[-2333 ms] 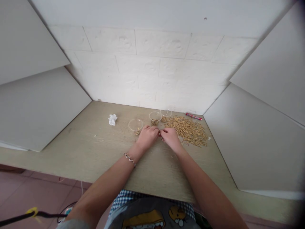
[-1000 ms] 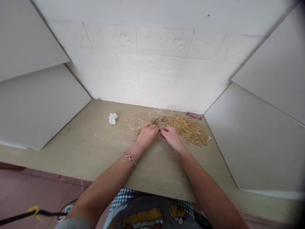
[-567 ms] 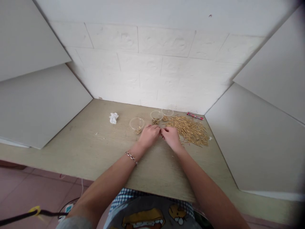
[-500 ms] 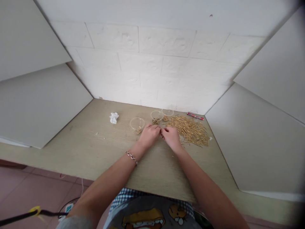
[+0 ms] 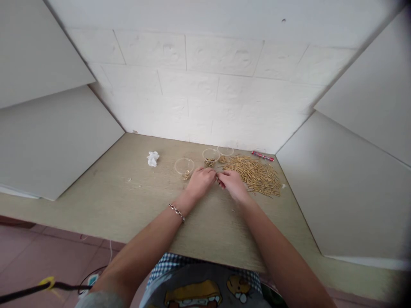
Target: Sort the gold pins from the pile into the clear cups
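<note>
My left hand (image 5: 201,181) and my right hand (image 5: 231,183) meet fingertip to fingertip above the table. Both are closed in a pinch; whatever lies between the fingers is too small to make out. Right beside my right hand spreads a pile of thin golden-brown sticks (image 5: 257,173). Beyond my hands stands a clear round container (image 5: 211,155) with small brown pieces at it. Another clear container (image 5: 184,166), with a few light pieces, is left of my left hand. A third clear container (image 5: 225,149) sits near the wall.
A crumpled white tissue (image 5: 153,158) lies on the table (image 5: 128,214) to the left, with small scraps nearer me. Behind the sticks is a red tube-shaped object (image 5: 262,155). A white wall closes the back, and grey-white panels (image 5: 359,192) stand at both sides.
My right hand has turned slightly, and its lower fingers show a little more. My left hand stays in nearly the same place.
</note>
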Demonstrator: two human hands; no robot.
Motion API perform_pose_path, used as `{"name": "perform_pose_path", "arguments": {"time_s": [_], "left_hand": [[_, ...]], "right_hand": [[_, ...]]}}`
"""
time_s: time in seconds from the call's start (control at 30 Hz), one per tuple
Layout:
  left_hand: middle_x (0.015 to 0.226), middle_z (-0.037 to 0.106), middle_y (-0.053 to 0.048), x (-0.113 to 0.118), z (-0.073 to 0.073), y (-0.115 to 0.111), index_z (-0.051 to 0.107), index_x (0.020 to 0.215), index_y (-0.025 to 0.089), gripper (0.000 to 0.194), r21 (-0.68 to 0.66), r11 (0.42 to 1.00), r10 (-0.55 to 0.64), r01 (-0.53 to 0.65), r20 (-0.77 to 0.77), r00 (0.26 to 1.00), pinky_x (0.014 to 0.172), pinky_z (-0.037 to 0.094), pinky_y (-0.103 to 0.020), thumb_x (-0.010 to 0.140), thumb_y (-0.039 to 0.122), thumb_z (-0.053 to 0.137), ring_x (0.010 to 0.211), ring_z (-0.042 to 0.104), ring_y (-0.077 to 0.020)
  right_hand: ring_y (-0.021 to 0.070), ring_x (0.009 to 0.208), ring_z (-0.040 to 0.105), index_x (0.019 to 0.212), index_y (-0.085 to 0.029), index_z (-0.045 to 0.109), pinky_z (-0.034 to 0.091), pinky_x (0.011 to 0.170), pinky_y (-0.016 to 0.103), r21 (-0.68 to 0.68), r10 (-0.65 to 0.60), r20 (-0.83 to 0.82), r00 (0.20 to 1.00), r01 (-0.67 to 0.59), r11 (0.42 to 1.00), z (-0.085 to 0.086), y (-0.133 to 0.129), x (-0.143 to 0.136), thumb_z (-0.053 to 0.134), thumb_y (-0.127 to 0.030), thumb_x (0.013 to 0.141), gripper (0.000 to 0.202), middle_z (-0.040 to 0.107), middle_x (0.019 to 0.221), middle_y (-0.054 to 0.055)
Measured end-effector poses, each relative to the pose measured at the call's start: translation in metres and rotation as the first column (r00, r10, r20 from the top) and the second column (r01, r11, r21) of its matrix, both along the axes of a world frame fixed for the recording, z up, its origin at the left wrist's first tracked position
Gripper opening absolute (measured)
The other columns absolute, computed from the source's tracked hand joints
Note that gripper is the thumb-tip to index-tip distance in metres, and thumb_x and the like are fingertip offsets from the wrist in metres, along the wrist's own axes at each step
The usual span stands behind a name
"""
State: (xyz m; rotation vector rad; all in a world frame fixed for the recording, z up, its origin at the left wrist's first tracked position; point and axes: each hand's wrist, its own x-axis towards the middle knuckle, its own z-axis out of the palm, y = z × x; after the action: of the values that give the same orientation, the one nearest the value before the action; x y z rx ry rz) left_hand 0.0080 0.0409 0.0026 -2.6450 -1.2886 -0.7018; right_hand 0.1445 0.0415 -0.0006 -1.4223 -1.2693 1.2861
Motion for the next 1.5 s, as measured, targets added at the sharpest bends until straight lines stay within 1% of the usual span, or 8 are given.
{"name": "perform_pose_path", "arguments": {"time_s": [0.23, 0.5, 0.83, 1.07, 1.17, 1.3, 1.4, 1.5], "left_hand": [[0.08, 0.066, -0.005, 0.0, 0.0, 0.0, 0.061, 0.076, 0.014, 0.018, -0.006, 1.0, 0.004, -0.005, -0.016, 1.0, 0.073, 0.041, -0.029, 0.085, 0.016, 0.045, 0.072, 0.06, -0.0138], [0.082, 0.066, -0.007, -0.001, -0.001, 0.002, 0.061, 0.078, 0.013, 0.019, 0.026, 1.0, 0.001, 0.0, -0.051, 0.999, 0.073, 0.041, -0.03, 0.086, 0.016, 0.045, 0.074, 0.061, -0.0148], [0.084, 0.066, -0.007, 0.0, 0.001, 0.0, 0.061, 0.079, 0.011, 0.011, 0.023, 1.0, -0.006, 0.008, -0.104, 0.995, 0.075, 0.042, -0.031, 0.082, 0.014, 0.051, 0.076, 0.061, -0.016], [0.084, 0.067, -0.007, 0.002, -0.002, 0.0, 0.061, 0.077, 0.012, 0.015, 0.06, 0.998, 0.0, 0.003, -0.039, 0.999, 0.074, 0.042, -0.032, 0.084, 0.016, 0.048, 0.074, 0.062, -0.0157], [0.084, 0.068, -0.006, 0.004, 0.0, -0.001, 0.062, 0.08, 0.013, 0.015, 0.003, 1.0, 0.02, -0.02, 0.03, 0.999, 0.075, 0.042, -0.031, 0.084, 0.015, 0.048, 0.076, 0.062, -0.0152], [0.082, 0.068, -0.005, 0.004, 0.002, -0.001, 0.063, 0.079, 0.015, 0.016, -0.055, 0.997, 0.063, -0.057, 0.111, 0.992, 0.074, 0.043, -0.03, 0.084, 0.017, 0.048, 0.077, 0.062, -0.0147], [0.081, 0.068, -0.005, 0.003, 0.001, 0.0, 0.063, 0.077, 0.015, 0.018, -0.054, 0.997, 0.065, -0.058, 0.142, 0.988, 0.075, 0.043, -0.029, 0.085, 0.018, 0.047, 0.077, 0.062, -0.0144], [0.081, 0.068, -0.005, 0.002, 0.0, 0.001, 0.063, 0.077, 0.016, 0.017, -0.048, 0.997, 0.062, -0.055, 0.163, 0.985, 0.075, 0.043, -0.029, 0.084, 0.018, 0.048, 0.077, 0.061, -0.0143]], "right_hand": [[0.0075, 0.038, 0.042, 0.05, -0.017, 0.052, 0.03, 0.038, 0.02, 0.022, 0.029, 0.029, 0.999, -0.03, 0.999, 0.0, 0.001, 0.001, 0.05, -0.026, 0.063, 0.016, 0.049, 0.043, -0.002], [0.0093, 0.038, 0.044, 0.049, -0.017, 0.054, 0.032, 0.041, 0.021, 0.117, -0.036, 0.214, 0.976, 0.011, 0.993, -0.001, 0.0, -0.002, 0.047, -0.027, 0.064, 0.019, 0.048, 0.04, -0.003], [0.0098, 0.039, 0.044, 0.047, -0.017, 0.052, 0.032, 0.044, 0.022, 0.149, -0.08, 0.281, 0.956, 0.039, 0.988, 0.005, -0.005, -0.005, 0.046, -0.027, 0.065, 0.021, 0.047, 0.04, -0.003], [0.0099, 0.042, 0.038, 0.042, -0.019, 0.045, 0.026, 0.046, 0.024, 0.217, -0.164, 0.353, 0.921, 0.09, 0.972, 0.002, -0.001, -0.005, 0.047, -0.03, 0.065, 0.025, 0.039, 0.038, -0.004], [0.01, 0.042, 0.037, 0.042, -0.019, 0.043, 0.027, 0.046, 0.024, 0.223, -0.179, 0.31, 0.934, 0.111, 0.968, -0.003, 0.001, -0.004, 0.047, -0.032, 0.066, 0.028, 0.038, 0.038, -0.004], [0.0095, 0.04, 0.038, 0.046, -0.02, 0.045, 0.028, 0.042, 0.023, 0.13, -0.142, 0.135, 0.981, 0.124, 0.984, -0.008, 0.003, -0.004, 0.048, -0.036, 0.067, 0.027, 0.042, 0.041, -0.004], [0.0089, 0.039, 0.039, 0.05, -0.019, 0.047, 0.027, 0.038, 0.023, 0.046, -0.108, -0.015, 0.994, 0.109, 0.993, -0.006, 0.003, -0.005, 0.05, -0.036, 0.067, 0.024, 0.046, 0.045, -0.002], [0.0085, 0.039, 0.039, 0.051, -0.019, 0.048, 0.027, 0.037, 0.023, 0.015, -0.08, -0.078, 0.994, 0.082, 0.997, -0.001, 0.001, -0.003, 0.052, -0.035, 0.066, 0.023, 0.047, 0.046, -0.002]]}}
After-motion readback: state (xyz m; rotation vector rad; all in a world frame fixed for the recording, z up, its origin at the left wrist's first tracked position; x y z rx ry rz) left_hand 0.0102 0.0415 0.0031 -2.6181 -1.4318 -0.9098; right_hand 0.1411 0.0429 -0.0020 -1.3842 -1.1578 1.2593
